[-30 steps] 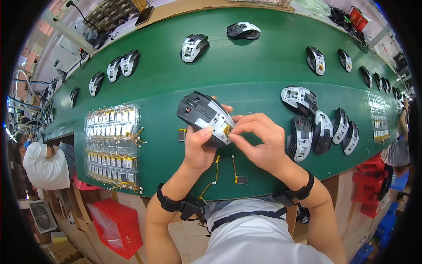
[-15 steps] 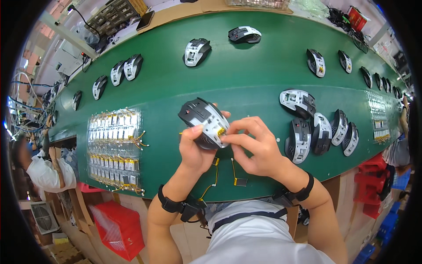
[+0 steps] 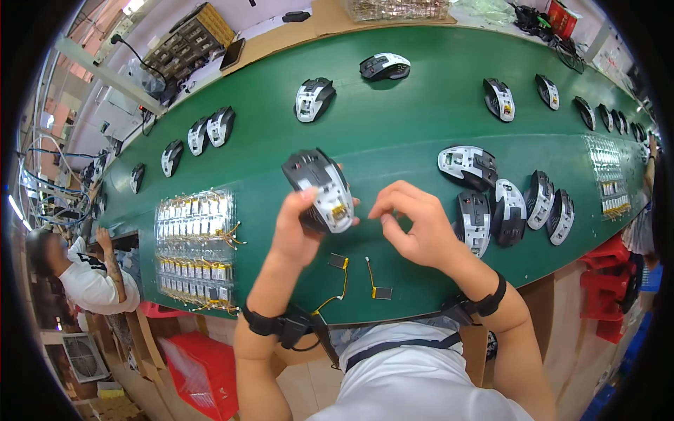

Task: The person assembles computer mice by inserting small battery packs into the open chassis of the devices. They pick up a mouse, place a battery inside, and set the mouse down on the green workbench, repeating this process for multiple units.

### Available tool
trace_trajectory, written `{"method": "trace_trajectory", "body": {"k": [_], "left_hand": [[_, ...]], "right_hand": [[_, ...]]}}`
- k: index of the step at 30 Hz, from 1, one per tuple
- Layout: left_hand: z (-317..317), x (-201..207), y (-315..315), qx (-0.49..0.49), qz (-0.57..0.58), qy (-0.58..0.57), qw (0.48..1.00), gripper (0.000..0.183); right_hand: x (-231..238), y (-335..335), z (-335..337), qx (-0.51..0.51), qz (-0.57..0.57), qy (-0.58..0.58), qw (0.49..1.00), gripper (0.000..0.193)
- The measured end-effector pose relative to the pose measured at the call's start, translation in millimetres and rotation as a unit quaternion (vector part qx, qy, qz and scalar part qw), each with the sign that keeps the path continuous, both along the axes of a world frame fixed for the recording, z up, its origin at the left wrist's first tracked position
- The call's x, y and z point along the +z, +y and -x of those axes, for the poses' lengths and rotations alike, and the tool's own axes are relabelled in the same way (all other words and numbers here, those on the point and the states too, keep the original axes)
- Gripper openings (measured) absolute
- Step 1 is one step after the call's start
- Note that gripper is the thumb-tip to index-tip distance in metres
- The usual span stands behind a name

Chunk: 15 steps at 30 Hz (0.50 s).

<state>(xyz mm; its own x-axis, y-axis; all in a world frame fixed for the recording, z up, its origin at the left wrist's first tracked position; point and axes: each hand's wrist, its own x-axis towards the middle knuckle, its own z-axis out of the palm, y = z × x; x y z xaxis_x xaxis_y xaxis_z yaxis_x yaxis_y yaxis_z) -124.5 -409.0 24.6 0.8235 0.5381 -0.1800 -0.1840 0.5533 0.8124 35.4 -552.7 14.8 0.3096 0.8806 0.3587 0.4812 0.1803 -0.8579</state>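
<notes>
My left hand (image 3: 295,228) is closed round a computer mouse (image 3: 316,184) with a black and white shell, held above the bench. Its opening faces up, and a battery with yellow tape (image 3: 339,213) sits inside near the lower end. To the right of the mouse, apart from it, is my right hand (image 3: 418,224). Its fingers are bent, with a gap between thumb and index finger and nothing visible in them. Two loose battery packs with thin wires, one battery (image 3: 338,260) and another battery (image 3: 382,292), lie on the bench below my hands.
Clear trays of batteries (image 3: 196,238) lie to the left on the green bench (image 3: 393,116). Several mice, including a white-backed mouse (image 3: 467,165), stand close by my right hand; more line the far side. A person (image 3: 98,274) sits at the left; red crates (image 3: 203,375) stand below.
My right hand has drawn back to the right, off the battery in the mouse. My left hand has shifted slightly left with the mouse, and the whole view has turned a little.
</notes>
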Motion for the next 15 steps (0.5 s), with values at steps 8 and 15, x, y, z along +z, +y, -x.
{"method": "trace_trajectory", "body": {"k": [8, 15], "left_hand": [[-133, 16, 60, -0.067, -0.228, 0.156, 0.959, 0.048], [-240, -52, 88, -0.058, -0.599, 0.320, 0.732, 0.053]], "right_hand": [[-5, -12, 2, 0.248, 0.148, -0.194, 0.937, 0.021], [-31, -14, 33, 0.086, 0.197, -0.207, 0.954, 0.035]]}}
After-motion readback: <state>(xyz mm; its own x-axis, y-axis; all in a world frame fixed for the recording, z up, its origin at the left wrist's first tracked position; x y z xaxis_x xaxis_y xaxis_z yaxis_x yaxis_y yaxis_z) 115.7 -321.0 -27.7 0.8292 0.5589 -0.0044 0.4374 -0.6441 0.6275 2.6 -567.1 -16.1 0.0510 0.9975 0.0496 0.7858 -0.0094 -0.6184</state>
